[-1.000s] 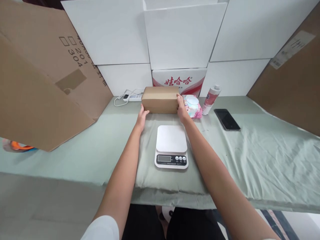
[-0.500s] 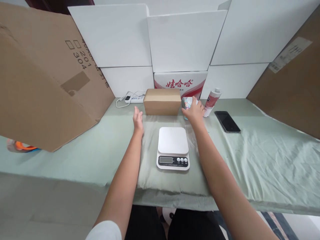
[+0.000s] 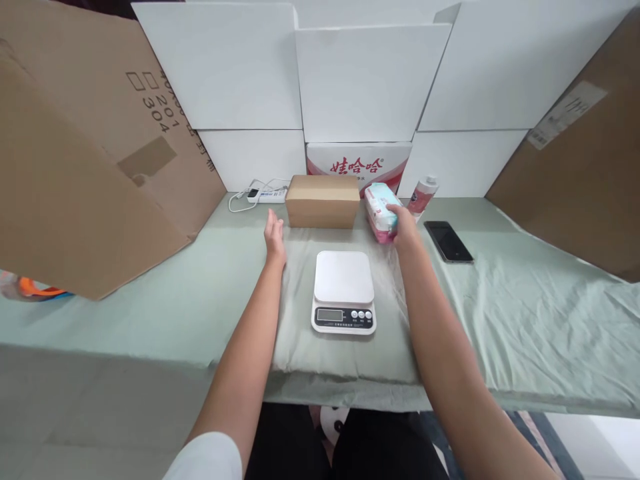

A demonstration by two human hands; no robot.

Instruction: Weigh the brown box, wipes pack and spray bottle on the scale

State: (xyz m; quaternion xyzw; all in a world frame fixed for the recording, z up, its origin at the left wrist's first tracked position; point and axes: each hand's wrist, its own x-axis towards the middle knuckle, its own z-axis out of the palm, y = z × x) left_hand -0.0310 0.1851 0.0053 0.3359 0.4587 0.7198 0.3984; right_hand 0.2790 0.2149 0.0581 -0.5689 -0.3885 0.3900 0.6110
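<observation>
Low surface (image 3: 525, 313) draped in pale green cloth, creased toward the right, with a folded thicker pad of the same cloth in the middle. Walled in behind by white foam boards (image 3: 373, 80) stacked upright, one printed panel (image 3: 357, 163) with red characters wedged between them. Flanked by big brown cardboard sheets: one on the left (image 3: 85, 153) leaning over the cloth, stamped with numbers, another on the right (image 3: 575, 160) bearing a white label.

On the pad, a white kitchen scale (image 3: 343, 291), display and three buttons facing the viewer, platform bare. Behind it, a shut brown carton (image 3: 323, 200). Further left against the wall, a white power strip (image 3: 267, 195) with a looped cord. Right of the carton, a slim white and pink bottle (image 3: 421, 193) standing upright; near it, a dark phone (image 3: 448, 241) lying flat, screen up.

Soft pack of wipes (image 3: 379, 208), white on top with blue and pink print, pink along the lower edge, lifted and tilted just right of the carton, beyond the scale's far right corner. Right hand (image 3: 403, 223) wrapped around its near end, fingers curled on it. Left hand (image 3: 275, 235) flat and spread open, holding nothing, hovering over the pad left of the carton.
</observation>
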